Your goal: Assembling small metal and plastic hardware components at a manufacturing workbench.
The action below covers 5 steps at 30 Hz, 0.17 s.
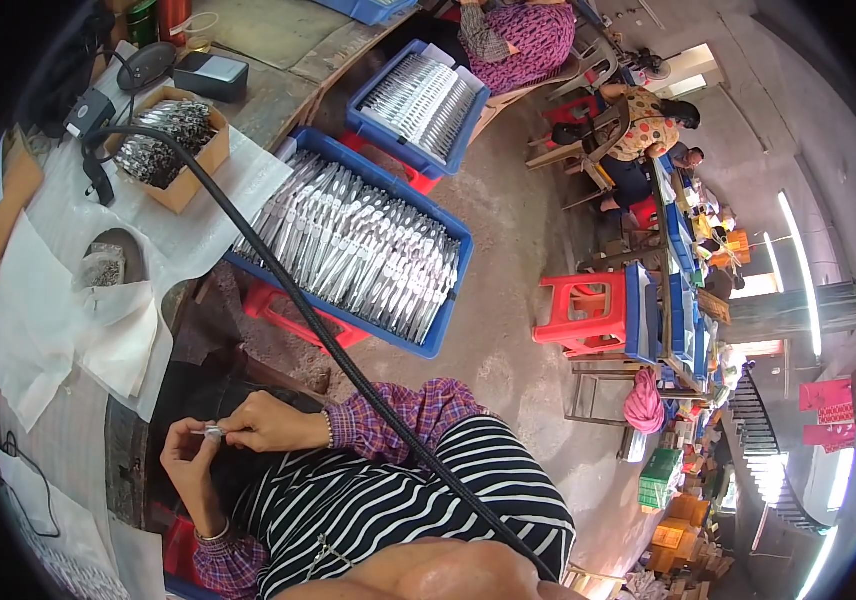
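Observation:
My left hand (191,462) and my right hand (266,422) meet at the lower left, at the edge of the workbench. Fingertips of both are pinched on a small silvery piece (214,432), mostly covered by the fingers, so its kind cannot be made out. Just beyond my right hand is a large blue crate (438,335) packed with rows of slim, shiny metal pieces (358,240). White sheets (33,330) cover the workbench beside my hands. A round opening among the sheets shows a heap of small metal parts (104,266).
A cardboard box (200,178) of dark metal parts stands on the bench, near a black cable (288,285) that crosses the view. Another blue crate (360,112) holds similar metal pieces. Red stools (588,305) stand on the floor. Other people (648,125) sit further off.

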Motion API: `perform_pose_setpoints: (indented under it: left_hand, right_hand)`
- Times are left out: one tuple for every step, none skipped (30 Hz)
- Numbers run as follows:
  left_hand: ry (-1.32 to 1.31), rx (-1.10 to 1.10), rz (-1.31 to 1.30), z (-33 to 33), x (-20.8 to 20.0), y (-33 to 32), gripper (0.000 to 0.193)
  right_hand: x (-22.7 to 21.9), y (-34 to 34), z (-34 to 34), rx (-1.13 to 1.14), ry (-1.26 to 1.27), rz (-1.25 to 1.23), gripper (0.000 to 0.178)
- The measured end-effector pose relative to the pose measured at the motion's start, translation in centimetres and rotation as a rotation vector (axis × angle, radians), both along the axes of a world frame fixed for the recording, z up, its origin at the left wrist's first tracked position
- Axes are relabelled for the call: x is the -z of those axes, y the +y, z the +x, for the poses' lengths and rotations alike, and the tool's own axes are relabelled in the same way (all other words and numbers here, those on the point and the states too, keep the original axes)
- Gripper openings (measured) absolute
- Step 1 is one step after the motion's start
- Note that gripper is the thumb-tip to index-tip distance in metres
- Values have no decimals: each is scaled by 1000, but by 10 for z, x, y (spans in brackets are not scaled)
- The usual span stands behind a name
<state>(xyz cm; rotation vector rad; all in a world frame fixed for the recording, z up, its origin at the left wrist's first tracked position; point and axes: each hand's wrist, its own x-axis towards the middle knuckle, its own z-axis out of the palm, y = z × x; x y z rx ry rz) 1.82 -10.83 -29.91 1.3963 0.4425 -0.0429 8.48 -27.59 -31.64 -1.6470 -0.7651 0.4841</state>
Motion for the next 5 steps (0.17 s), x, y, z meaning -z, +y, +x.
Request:
perform_pose_setpoints:
  left_hand:
    - [9, 10, 1, 0, 0, 0, 15]
    - [17, 20, 1, 0, 0, 0, 16]
    - [18, 20, 0, 0, 0, 0, 16]
    - [15, 15, -8, 0, 1, 0, 15]
    - [11, 10, -15, 0, 1, 0, 15]
  right_hand:
    - [0, -1, 0, 5, -10, 3, 12]
    - [-1, -1, 0, 5, -8, 2, 12]
    - [-3, -1, 1, -4, 12, 1, 12]
    - [-4, -1, 1, -13, 33, 0, 12]
    - [-2, 0, 1, -10, 11, -8, 13]
